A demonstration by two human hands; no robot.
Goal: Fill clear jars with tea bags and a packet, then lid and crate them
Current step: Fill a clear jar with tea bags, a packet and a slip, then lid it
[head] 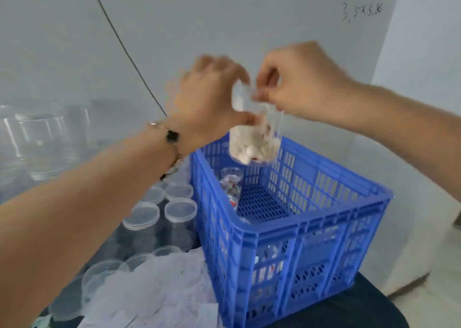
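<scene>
I hold a clear jar with white tea bags in its lower half above the far corner of the blue crate. My left hand grips the jar's upper part from the left. My right hand pinches at the jar's rim from the right; whether a lid sits there is blurred. Inside the crate lies a filled clear jar against the left wall, and more filled jars show through the front slats.
Several empty clear jars with lids stand left of the crate on a dark surface. A heap of white tea-bag packets lies in front of them. More clear jars stack at the far left. A wall stands close behind.
</scene>
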